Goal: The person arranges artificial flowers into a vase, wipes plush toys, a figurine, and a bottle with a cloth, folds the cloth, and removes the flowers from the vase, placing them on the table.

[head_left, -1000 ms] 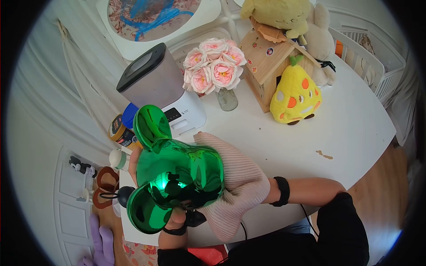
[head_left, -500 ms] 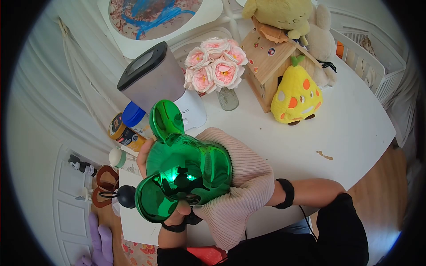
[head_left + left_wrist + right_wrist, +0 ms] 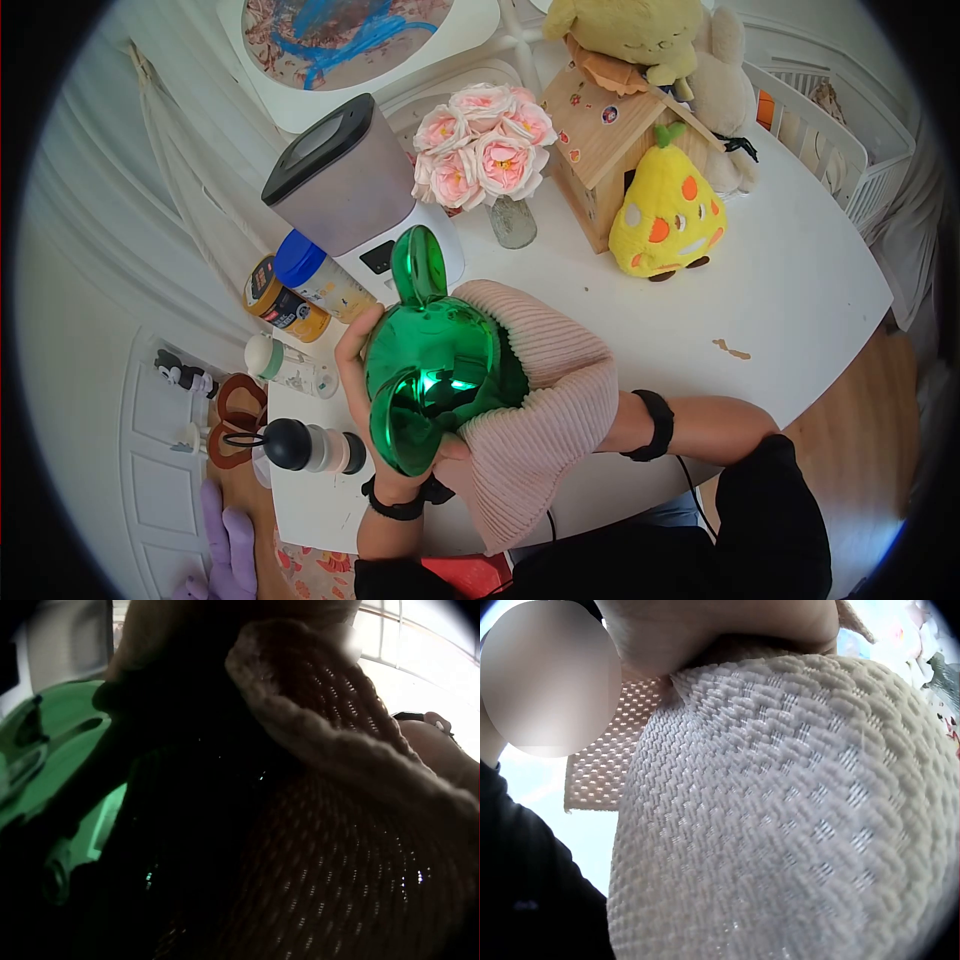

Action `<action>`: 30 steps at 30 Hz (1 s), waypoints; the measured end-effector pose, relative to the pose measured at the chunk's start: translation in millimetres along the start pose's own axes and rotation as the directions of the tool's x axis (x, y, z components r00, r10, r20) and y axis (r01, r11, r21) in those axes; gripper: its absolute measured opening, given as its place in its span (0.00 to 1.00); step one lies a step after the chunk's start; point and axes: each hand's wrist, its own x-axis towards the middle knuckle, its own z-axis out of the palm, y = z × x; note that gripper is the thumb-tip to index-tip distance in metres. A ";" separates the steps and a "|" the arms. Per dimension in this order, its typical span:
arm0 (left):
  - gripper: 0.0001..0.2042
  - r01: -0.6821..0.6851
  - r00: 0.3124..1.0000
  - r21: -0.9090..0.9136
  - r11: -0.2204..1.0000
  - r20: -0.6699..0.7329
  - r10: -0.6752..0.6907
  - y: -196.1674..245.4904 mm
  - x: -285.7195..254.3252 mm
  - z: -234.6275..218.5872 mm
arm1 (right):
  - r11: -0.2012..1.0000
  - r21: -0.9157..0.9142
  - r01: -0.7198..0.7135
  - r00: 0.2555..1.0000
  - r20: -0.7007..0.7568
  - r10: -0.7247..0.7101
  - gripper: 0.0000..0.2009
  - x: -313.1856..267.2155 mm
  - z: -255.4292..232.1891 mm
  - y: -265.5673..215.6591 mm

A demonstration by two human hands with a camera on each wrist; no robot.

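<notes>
A shiny green bear figure point(image 3: 430, 370) with round ears is tilted over the table in the head view. My left hand point(image 3: 356, 365) grips it round the head, fingers along the far side and thumb near the lower ear. A pink ribbed cloth point(image 3: 550, 400) wraps the figure's body. My right hand point(image 3: 727, 637) holds the cloth against the body from the right; its fingers are hidden by the folds. Woven cloth fills most of the right wrist view. The left wrist view is dark, showing the cloth's edge beside the green surface.
On the white table point(image 3: 790, 300) stand an appliance with a dark lid point(image 3: 335, 180), a vase of pink roses point(image 3: 512, 225), a wooden house point(image 3: 590, 130) and a yellow plush toy point(image 3: 668, 220). Left of the figure are a blue-lidded jar point(image 3: 320, 275), a yellow jar point(image 3: 287, 300) and bottles point(image 3: 300, 365).
The green figure has turned and shifted right, with its head deeper in the cloth. My left hand has moved right with it, uncovering the jars and bottles behind.
</notes>
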 end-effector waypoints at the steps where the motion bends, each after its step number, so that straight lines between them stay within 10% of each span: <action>1: 0.70 0.000 1.000 0.013 1.000 0.012 -0.001 -1.8 0.6 -0.5 | 1.000 -0.019 0.008 1.000 -0.001 -0.008 0.40 -2.6 -3.3 -1.3; 12: 0.65 0.091 0.991 0.138 0.986 0.087 -0.103 -12.5 5.7 0.4 | 0.970 -0.222 0.098 0.995 -0.003 -0.101 0.38 -7.1 -5.0 -10.3; 22: 0.53 -0.190 0.931 0.326 0.926 0.360 0.065 -16.0 7.0 1.0 | 0.897 -0.405 0.174 0.982 0.007 -0.187 0.36 3.9 -8.8 -23.6; 24: 0.37 -0.208 0.931 0.250 0.946 0.347 0.113 -12.6 5.7 8.6 | 0.877 -0.441 0.189 0.979 0.010 -0.205 0.35 4.5 -9.6 -26.1; 30: 0.47 -0.208 0.927 0.260 0.943 0.359 0.106 -28.7 6.2 -3.2 | 0.811 -0.539 0.228 0.966 0.024 -0.256 0.34 13.9 -8.3 -33.5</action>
